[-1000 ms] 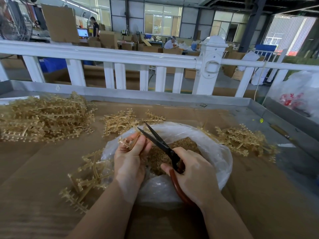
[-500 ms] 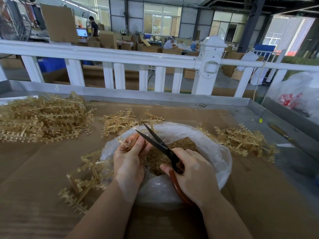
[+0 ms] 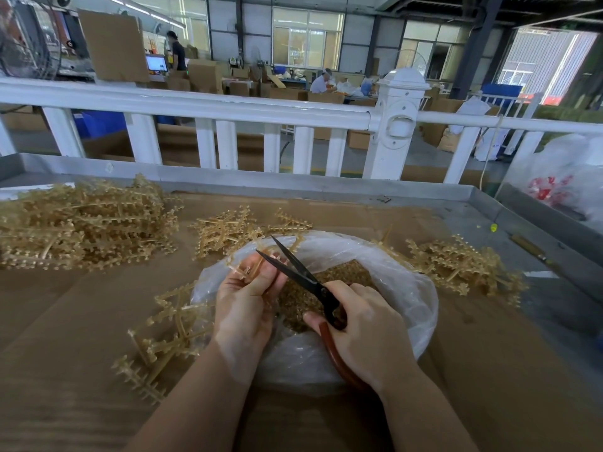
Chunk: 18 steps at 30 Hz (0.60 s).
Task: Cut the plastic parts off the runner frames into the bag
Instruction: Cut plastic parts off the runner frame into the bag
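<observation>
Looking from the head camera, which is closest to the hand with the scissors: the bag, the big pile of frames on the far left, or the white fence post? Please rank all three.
From the right hand:
1. Bag: directly under and around the hand.
2. Big pile: far left on the table.
3. Fence post: beyond the table's far edge, behind the rail.

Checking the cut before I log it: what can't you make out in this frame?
Head view only:
- Where the scissors blades meet the runner frame: covered by the left hand.
- Scissor handles: wrapped by the right hand.
- Cut parts in the bag: too small to count.
</observation>
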Tool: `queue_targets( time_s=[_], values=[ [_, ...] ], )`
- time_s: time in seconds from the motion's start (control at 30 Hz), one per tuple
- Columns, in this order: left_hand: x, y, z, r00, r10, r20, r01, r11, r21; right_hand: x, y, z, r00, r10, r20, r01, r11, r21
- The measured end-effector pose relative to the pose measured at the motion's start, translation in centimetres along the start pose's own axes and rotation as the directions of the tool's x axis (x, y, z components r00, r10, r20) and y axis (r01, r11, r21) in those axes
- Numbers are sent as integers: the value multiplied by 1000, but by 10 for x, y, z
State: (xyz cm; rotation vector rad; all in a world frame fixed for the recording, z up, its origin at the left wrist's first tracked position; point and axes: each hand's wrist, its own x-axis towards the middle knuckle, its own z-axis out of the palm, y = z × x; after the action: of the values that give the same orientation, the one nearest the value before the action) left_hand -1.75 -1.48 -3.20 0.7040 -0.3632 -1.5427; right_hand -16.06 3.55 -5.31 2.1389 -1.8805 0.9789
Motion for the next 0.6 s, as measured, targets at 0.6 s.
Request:
queue_targets(
  time_s=[0.6],
  values=[
    [-4,1,4,999,9,-34,-9,1000,-1,0,1,1,999,10,49,-11,1000,20]
  ],
)
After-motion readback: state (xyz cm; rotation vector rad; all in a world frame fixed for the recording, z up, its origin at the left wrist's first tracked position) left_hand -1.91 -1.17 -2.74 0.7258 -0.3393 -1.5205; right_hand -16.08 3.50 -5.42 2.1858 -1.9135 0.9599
